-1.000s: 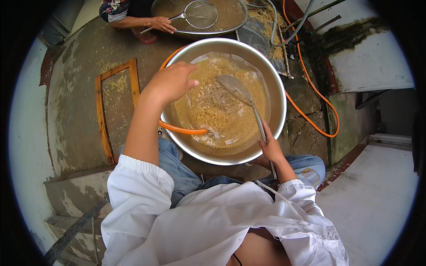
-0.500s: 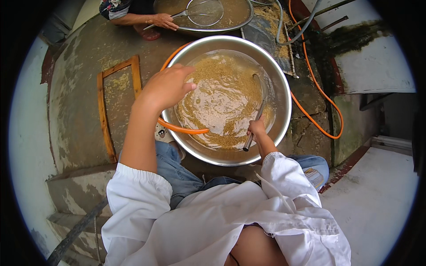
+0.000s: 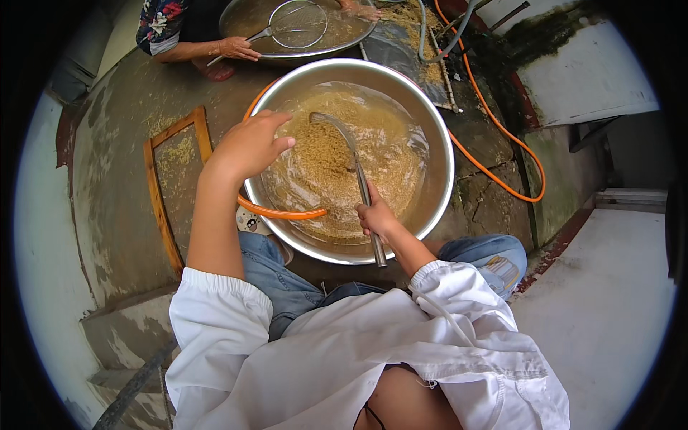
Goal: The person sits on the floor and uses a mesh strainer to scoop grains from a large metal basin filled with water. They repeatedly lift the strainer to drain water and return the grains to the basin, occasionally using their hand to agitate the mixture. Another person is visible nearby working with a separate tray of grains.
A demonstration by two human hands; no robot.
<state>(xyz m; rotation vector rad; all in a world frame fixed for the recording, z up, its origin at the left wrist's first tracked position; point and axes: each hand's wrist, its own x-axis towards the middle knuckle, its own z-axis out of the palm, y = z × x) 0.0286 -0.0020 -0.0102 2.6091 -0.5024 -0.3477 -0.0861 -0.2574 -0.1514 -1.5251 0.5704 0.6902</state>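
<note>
A large round metal basin [image 3: 438, 188] stands before me, holding cloudy water and tan grain [image 3: 387, 161]. My right hand [image 3: 377, 213] is closed round the metal handle of a strainer [image 3: 361, 179]. Its curved rim crosses the middle of the basin, and wet grain is heaped inside it; the mesh itself is mostly covered. My left hand [image 3: 252, 143] hovers over the basin's left rim with fingers apart and nothing in them. Below that hand, an orange hose [image 3: 283, 213] reaches over the rim, its end above the water.
At the far left a co-worker's hand [image 3: 239, 49] holds another round mesh strainer [image 3: 299, 24] over a second metal basin [image 3: 351, 39]. A wooden frame [image 3: 159, 193] lies on the wet concrete floor to the left. More orange hose [image 3: 510, 140] loops along the right. Concrete steps [image 3: 132, 330] rise at lower left.
My right hand has swung the strainer from the basin's right side to its middle, and grain now shows heaped in it. My left hand stays over the left rim. The view has shifted slightly.
</note>
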